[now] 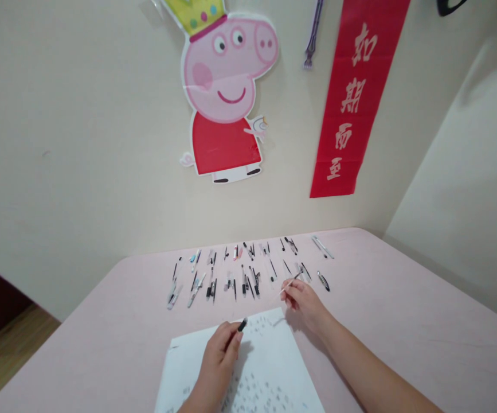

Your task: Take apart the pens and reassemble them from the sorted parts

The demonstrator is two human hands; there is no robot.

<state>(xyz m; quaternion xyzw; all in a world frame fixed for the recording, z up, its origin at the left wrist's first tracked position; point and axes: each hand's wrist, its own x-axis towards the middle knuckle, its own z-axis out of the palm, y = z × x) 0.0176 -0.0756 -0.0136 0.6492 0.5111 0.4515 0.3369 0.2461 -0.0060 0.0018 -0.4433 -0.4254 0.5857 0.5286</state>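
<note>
My left hand (221, 357) is closed around a short black pen part (242, 324), perhaps a grip or cap, whose end sticks out past the thumb. Beneath that hand lies a white sheet of paper (291, 367) covered with small dark marks. To the right, my right hand (302, 302) pinches a thin pen refill (293, 279) with a dark end, held in the air near the paper's far corner. Beyond both hands, pens and pen parts (248, 281) are spread in two rough rows, many taken apart into barrels, refills and caps.
A pink-covered table (403, 321) runs back to the wall. On the wall hang a cartoon pig cutout (226, 143) and a red banner (343, 103) with pale characters. A purple strap (312, 34) hangs between them. Wooden floor (11, 338) shows at the lower left.
</note>
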